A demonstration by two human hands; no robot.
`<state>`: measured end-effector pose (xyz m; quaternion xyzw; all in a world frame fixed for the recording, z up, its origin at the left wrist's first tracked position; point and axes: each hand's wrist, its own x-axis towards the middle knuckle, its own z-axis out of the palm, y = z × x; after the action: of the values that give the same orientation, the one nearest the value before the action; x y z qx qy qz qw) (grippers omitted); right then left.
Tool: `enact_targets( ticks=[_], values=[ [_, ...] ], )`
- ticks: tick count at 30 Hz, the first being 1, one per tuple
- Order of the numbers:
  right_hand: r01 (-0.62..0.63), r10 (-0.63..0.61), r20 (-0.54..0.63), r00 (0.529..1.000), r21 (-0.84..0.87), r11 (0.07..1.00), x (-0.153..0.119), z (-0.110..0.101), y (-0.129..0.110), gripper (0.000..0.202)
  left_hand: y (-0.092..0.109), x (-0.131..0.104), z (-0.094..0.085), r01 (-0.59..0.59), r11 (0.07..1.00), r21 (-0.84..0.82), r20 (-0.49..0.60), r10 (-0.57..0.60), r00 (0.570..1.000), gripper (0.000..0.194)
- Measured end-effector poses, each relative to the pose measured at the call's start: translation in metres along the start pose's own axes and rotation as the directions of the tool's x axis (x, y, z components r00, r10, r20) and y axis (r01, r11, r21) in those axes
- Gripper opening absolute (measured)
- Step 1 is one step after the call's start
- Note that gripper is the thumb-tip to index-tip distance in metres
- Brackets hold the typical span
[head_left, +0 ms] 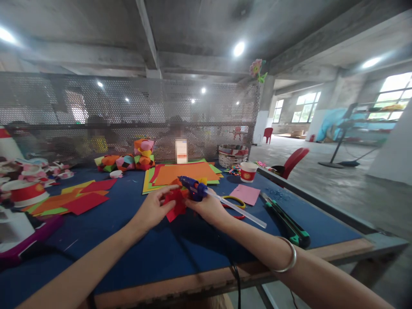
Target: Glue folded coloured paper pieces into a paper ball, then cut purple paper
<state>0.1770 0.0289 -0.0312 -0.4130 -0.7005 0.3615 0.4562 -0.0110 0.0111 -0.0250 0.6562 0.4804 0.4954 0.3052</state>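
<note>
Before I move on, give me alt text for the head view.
A person's right hand holds a blue glue gun with a clear glue stick, close to red paper in the left hand. Stacked colored sheets, scissors and a green-and-black cutter lie on the blue tabletop.

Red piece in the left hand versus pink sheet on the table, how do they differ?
The red piece is tilted in the left hand; the pink sheet lies flat on the blue tabletop. The left hand partly covers the red piece; no hand touches the pink sheet. Both look like coloured paper.
</note>
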Motion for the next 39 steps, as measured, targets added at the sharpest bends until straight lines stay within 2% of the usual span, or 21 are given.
enact_targets(
  ticks=[4, 7, 14, 21, 24, 29, 35, 39],
  values=[
    [-0.053, 0.054, -0.01, 0.999, 0.049, 0.997, -0.001, 0.001, -0.001, 0.013, -0.001, -0.001, 0.0, 0.055, 0.998, -0.025, 0.009, -0.055, 0.998, 0.033],
    [-0.055, 0.055, -0.001, 0.998, 0.04, 0.998, -0.001, 0.0, -0.002, 0.015, 0.002, -0.003, 0.001, 0.108, 0.991, -0.079, 0.026, -0.106, 0.994, 0.027],
    [-0.103, 0.102, 0.029, 0.994, 0.064, 0.993, -0.001, 0.0, -0.006, 0.014, 0.003, -0.006, 0.003, 0.186, 0.969, -0.161, 0.048, -0.18, 0.982, 0.032],
    [-0.05, 0.043, 0.066, 0.997, 0.103, 0.993, -0.001, 0.002, 0.0, 0.012, -0.001, -0.004, 0.002, 0.104, 0.986, -0.129, -0.015, -0.107, 0.994, 0.034],
    [-0.063, 0.051, 0.098, 0.994, 0.123, 0.99, -0.001, 0.003, 0.003, 0.012, -0.003, -0.004, 0.004, 0.111, 0.978, -0.174, -0.018, -0.116, 0.993, 0.04],
    [-0.075, 0.067, 0.086, 0.994, 0.09, 0.993, 0.0, 0.003, 0.004, 0.011, -0.002, -0.006, 0.01, 0.165, 0.951, -0.26, 0.077, -0.15, 0.986, 0.045],
    [-0.066, 0.066, 0.001, 0.998, 0.061, 0.996, 0.0, 0.001, 0.003, 0.011, 0.007, -0.007, 0.009, 0.189, 0.962, -0.195, 0.169, -0.157, 0.973, 0.027],
    [-0.05, 0.051, -0.024, 0.998, 0.033, 0.998, -0.002, 0.002, -0.001, 0.01, 0.006, -0.005, 0.007, 0.231, 0.956, -0.182, 0.175, -0.2, 0.964, 0.017]
  ],
)
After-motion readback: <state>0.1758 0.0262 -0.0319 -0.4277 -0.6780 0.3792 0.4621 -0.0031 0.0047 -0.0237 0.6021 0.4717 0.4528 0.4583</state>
